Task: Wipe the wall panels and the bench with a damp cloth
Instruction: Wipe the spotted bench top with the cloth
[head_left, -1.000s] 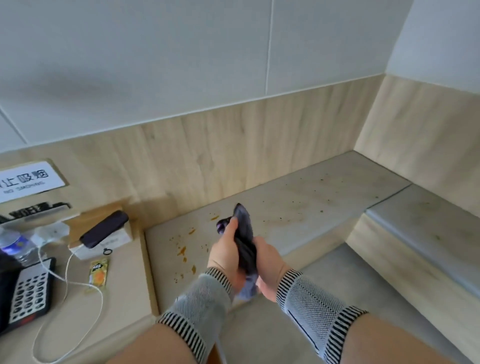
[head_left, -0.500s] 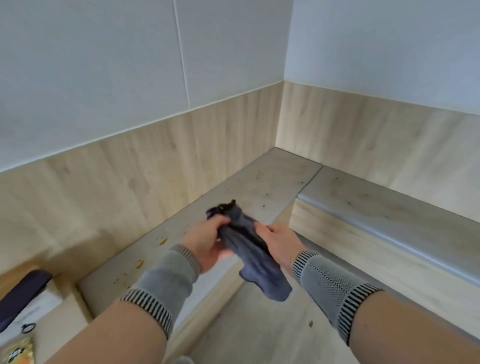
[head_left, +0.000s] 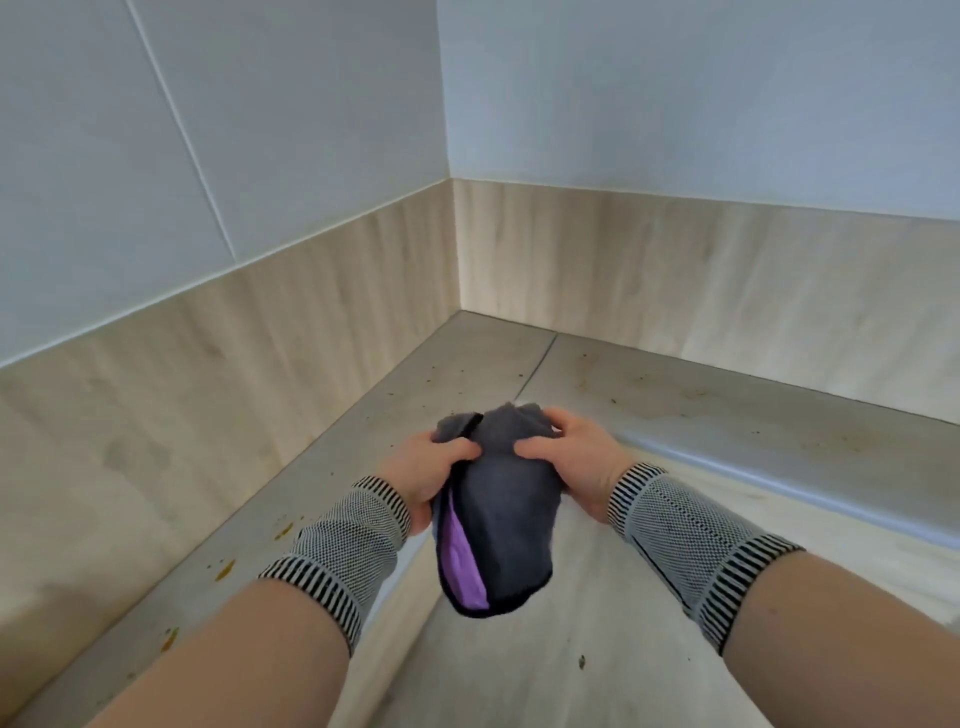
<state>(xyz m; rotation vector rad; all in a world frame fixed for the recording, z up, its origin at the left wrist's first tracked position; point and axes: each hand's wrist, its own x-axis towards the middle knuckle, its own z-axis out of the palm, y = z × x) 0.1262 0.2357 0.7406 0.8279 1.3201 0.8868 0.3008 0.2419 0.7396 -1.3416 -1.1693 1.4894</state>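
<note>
Both hands: the left hand and the right hand each grip the top of the cloth, thumbs pressed into its near face and fingers curled round the far side.
Cloth position: held in the air in front of the person, above the bench corner, touching neither bench nor wall; its lower end hangs free.
Cloth shape: bunched and folded lengthwise, dark grey outside with a purple face showing in the open fold on the left.
Step in hand: by the look of it, the cloth is being refolded or gathered into a pad before wiping begins here.
Doing it well: a flat, firm pad with one clean face outward would serve better than a loose bundle; the hanging tail is best tucked in so it does not drag through the crumbs.
Bench: the bench runs along both walls and meets at the corner, with a seam between its two slabs; dark specks lie scattered on it and orange-brown spots sit on the left run.
Wall panels: the wood panels rise directly from the bench, with pale upper panels above.
Order, as a judgement: panels first and bench after would stop dirt from falling on a wiped seat.
Risk: the sticky-looking orange spots may smear unless the cloth is turned to a fresh face.
Wrists: striped knit wrist supports are on both forearms, clear of the cloth.
</note>
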